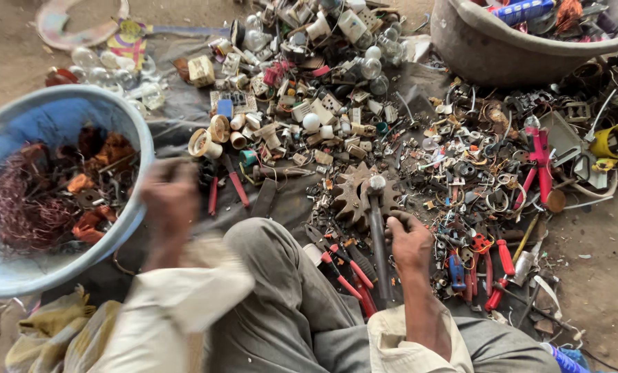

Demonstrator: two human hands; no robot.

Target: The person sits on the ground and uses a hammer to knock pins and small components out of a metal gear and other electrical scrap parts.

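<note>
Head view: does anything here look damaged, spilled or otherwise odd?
Mostly a deliberate scrap spread. What stands out: the rusty toothed gear under the metal rod that the right hand grips, and the left hand, motion-blurred beside the blue basin.

A dark cloth [184, 110] spread over dirt ground [599, 276] carries heaped scrap [454, 159], bulbs [371, 65], spools [208, 135], pliers [540, 166], screwdrivers [347, 266], a rusty gear [354, 190], a blue basin [126, 117] and a grey tub [474, 48].
</note>
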